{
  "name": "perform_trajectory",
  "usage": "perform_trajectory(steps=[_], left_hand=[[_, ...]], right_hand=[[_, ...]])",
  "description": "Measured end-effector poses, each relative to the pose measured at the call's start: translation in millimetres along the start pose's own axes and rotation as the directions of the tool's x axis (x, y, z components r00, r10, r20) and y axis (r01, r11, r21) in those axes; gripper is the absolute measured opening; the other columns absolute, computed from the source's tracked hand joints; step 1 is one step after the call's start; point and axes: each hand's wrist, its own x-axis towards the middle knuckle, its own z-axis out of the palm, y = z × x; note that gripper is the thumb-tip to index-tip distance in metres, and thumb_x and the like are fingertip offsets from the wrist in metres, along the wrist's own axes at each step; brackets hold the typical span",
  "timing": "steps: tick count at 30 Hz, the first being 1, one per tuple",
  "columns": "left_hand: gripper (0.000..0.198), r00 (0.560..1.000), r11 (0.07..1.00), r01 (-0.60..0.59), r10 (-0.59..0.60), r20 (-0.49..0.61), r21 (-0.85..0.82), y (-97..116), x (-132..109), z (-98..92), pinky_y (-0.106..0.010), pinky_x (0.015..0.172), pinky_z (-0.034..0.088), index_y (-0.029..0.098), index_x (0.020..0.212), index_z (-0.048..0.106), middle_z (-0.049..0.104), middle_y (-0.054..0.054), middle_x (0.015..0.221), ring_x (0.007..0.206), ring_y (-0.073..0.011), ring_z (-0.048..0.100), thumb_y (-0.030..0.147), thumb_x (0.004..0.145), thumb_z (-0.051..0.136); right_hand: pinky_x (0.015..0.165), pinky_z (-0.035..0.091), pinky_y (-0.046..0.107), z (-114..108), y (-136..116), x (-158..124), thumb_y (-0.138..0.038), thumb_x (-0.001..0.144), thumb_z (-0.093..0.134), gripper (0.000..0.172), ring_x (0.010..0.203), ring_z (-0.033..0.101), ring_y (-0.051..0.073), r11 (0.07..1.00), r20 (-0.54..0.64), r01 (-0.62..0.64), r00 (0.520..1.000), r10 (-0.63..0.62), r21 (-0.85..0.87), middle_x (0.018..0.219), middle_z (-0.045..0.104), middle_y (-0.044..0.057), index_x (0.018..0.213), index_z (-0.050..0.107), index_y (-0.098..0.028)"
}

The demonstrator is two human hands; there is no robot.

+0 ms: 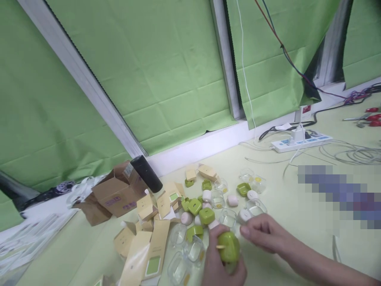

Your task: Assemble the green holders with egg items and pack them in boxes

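Observation:
My left hand [218, 262] is wrapped around a green rounded plastic case [229, 246] with a small pale-yellow strip across its side. Just to the right, my right hand [263, 234] has its fingers curled and its thumb pointing toward the case, a short gap away. Whether anything small sits in those fingers is hidden. Beyond the hands lie several green plastic parts [206, 215], white roll-like pieces [232, 200] and clear plastic covers [228, 217]. One whitish piece [244, 215] lies right behind my right thumb.
Opened yellow cartons [157, 242] spread out at the left. Behind them stand a brown cardboard box [119, 190] and a black cylinder [146, 173]. A power strip [302, 142] with cables lies at the back right, and red-handled tools [373, 117] at the far right.

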Motion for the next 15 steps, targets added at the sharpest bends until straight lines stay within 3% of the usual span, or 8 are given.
perform_trajectory(steps=[5, 8, 9, 11, 15], left_hand=[[0.050, 0.995, 1.000, 0.004, -0.004, -0.098, -0.003, 35, 27, -4.4, -0.028, 0.066, 0.047, 0.024, 0.107, 0.045, 0.061, -0.004, 0.090, 0.074, -0.0187, 0.060, 0.031, 0.066, 0.073], [0.054, 0.998, 0.995, 0.029, -0.034, 0.054, 0.092, 52, 69, 8.8, -0.032, 0.070, 0.046, 0.023, 0.115, 0.039, 0.061, -0.004, 0.087, 0.074, -0.0207, 0.060, 0.040, 0.073, 0.068], [0.052, 0.989, 0.989, 0.018, -0.040, 0.144, 0.149, 53, 84, 15.5, -0.033, 0.072, 0.045, 0.023, 0.117, 0.039, 0.061, -0.005, 0.089, 0.076, -0.0216, 0.060, 0.040, 0.075, 0.066], [0.046, 0.987, 0.974, -0.075, 0.041, 0.158, 0.215, 45, 113, 29.8, -0.034, 0.078, 0.041, 0.021, 0.106, 0.048, 0.060, -0.005, 0.089, 0.084, -0.0232, 0.057, 0.032, 0.068, 0.071], [0.032, 0.982, 0.976, -0.070, 0.032, 0.184, 0.205, 19, 144, 50.1, -0.034, 0.074, 0.040, 0.022, 0.082, 0.053, 0.053, 0.003, 0.064, 0.066, -0.0191, 0.050, 0.022, 0.059, 0.075]], right_hand=[[0.051, 0.026, 0.024, -18, -14, 3, -0.060, 0.082, 0.054, 0.049, 0.054, 0.030, 0.011, 0.974, -0.211, 0.065, 0.971, -0.112, -0.219, 0.056, 0.029, -0.007, 0.057, 0.036, -0.021], [0.052, 0.028, 0.025, -30, -8, 9, -0.061, 0.083, 0.052, 0.047, 0.055, 0.033, 0.012, 0.964, -0.297, 0.077, 0.942, -0.155, -0.256, 0.057, 0.033, -0.006, 0.059, 0.041, -0.021], [0.052, 0.028, 0.025, -33, -7, 11, -0.062, 0.083, 0.050, 0.047, 0.055, 0.033, 0.012, 0.964, -0.328, 0.084, 0.930, -0.167, -0.251, 0.057, 0.035, -0.005, 0.060, 0.044, -0.021], [0.051, 0.028, 0.025, -40, -4, 15, -0.064, 0.083, 0.047, 0.049, 0.054, 0.032, 0.012, 0.967, -0.379, 0.090, 0.908, -0.178, -0.237, 0.057, 0.035, -0.005, 0.062, 0.049, -0.020], [0.049, 0.027, 0.025, -46, -2, 21, -0.067, 0.081, 0.047, 0.052, 0.052, 0.031, 0.012, 0.970, -0.398, 0.093, 0.899, -0.180, -0.226, 0.055, 0.033, -0.006, 0.060, 0.050, -0.020]])
